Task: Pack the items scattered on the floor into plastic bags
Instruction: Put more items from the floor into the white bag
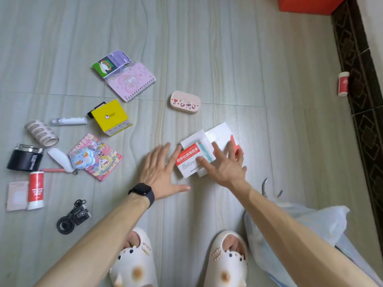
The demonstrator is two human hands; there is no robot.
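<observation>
Red-and-white cardboard marks the thing in hand: a flat red-and-white box [187, 160] lying on top of a small pile [204, 141] on the floor [207, 59], straight ahead of the person. Both grips are at it. The left grip [163, 172], with a dark watch [143, 192] at its wrist, is spread palm-down on the floor just left of the box, fingers straight and holding nothing. Its forefinger reaches the box's left edge, though whether it touches cannot be told. The right grip [226, 164] lies over the right part of the pile, fingers likewise straight and fanned, thumb resting across the box's near corner; it covers or presses but clasps nothing. So the pile sits between the two grips, with the box nearer the left and the white sheets [219, 131] and a red card [233, 142] under the right. The box's long side seems to run slantwise, from near-left to far-right, roughly in line with the left fingers. The plastic bag [310, 224] lies crumpled on the floor to the person's right, beside the right slipper [228, 257] and partly hidden behind the right forearm [290, 220], much nearer the right grip than the left. From that layout, the likely next move is to squeeze the pile together from both sides and carry it rightward and back toward the bag. The loose sheets underneath could slide out on the way.
</observation>
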